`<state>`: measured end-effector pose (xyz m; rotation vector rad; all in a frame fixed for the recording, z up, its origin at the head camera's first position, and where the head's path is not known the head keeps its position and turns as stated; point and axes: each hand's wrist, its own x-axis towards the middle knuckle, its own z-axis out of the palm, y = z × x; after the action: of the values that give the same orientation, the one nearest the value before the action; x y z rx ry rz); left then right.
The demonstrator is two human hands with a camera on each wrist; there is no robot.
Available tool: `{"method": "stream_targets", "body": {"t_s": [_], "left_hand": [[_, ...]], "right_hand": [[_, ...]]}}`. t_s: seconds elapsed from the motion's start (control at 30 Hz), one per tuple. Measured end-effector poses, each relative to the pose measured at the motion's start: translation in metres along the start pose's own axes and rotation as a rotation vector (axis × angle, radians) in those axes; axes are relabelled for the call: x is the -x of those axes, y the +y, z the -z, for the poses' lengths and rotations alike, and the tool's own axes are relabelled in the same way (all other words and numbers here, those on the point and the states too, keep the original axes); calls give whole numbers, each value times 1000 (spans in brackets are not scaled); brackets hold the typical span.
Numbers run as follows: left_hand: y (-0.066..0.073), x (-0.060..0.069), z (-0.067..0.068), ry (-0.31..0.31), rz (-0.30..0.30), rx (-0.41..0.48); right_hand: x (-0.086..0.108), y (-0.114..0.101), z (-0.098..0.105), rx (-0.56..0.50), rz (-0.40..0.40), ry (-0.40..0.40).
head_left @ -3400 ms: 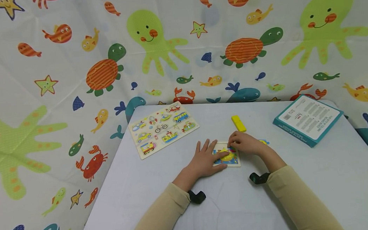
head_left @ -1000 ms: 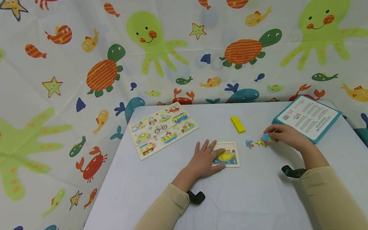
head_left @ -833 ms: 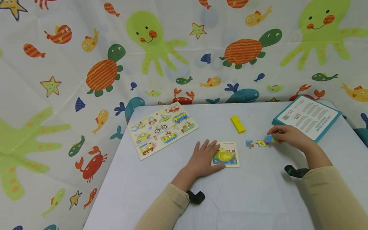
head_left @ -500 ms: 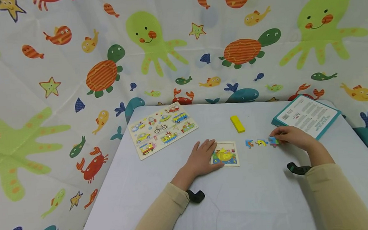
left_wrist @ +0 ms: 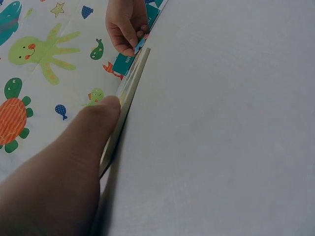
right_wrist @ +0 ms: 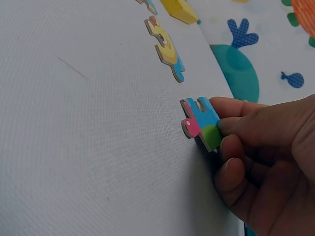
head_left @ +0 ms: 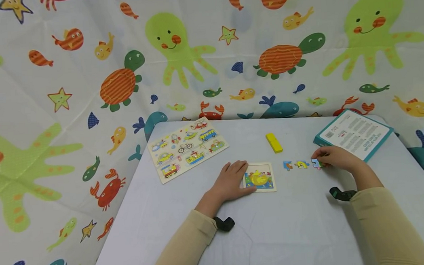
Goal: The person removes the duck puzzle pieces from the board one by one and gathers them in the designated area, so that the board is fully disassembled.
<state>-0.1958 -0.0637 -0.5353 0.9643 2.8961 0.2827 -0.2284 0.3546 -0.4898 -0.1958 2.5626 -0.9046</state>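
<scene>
My left hand (head_left: 230,183) rests along the left edge of the small framed duck puzzle (head_left: 268,168), its fingers straight. In the left wrist view the thumb lies on the frame's edge (left_wrist: 129,101). My right hand (head_left: 339,159) pinches a blue, pink and green jigsaw piece (right_wrist: 204,122) between thumb and fingers, close above the table, tilted. To its left lie a yellow piece (head_left: 302,164) with an eye printed on it and a blue and orange piece (head_left: 287,166), apart from each other.
A yellow block (head_left: 274,143) lies behind the loose pieces. The vehicle puzzle board (head_left: 177,157) is at the back left of the white table (head_left: 174,224). A teal box (head_left: 358,133) stands at the back right, just behind my right hand. A patterned cloth hangs behind.
My right hand has moved from the duck puzzle to the right, and the pinched piece has come away from the yellow one. My left hand has slid slightly left, uncovering the duck picture.
</scene>
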Motion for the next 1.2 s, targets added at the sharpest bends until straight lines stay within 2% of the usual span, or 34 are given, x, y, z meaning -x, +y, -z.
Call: {"method": "stream_targets", "body": {"t_s": [0.33, 0.53, 0.7, 0.8, 0.93, 1.03, 1.2], "left_hand": [[0, 0, 0, 1, 7, 3], [0, -1, -1, 4, 16, 5], [-1, -1, -2, 2, 21, 4], [0, -1, -2, 1, 24, 8], [0, -1, -2, -2, 23, 18], [0, -1, -3, -3, 26, 19], [0, -1, -2, -5, 34, 21]], "right_hand": [[-1, 2, -2, 9, -8, 35], [-1, -8, -3, 41, -5, 69], [-1, -34, -9, 89, 13, 93], [-2, -55, -16, 61, 19, 72], [-5, -82, -29, 34, 72, 60], [-8, -97, -40, 26, 128, 58], [-13, -119, -56, -10, 160, 21]]}}
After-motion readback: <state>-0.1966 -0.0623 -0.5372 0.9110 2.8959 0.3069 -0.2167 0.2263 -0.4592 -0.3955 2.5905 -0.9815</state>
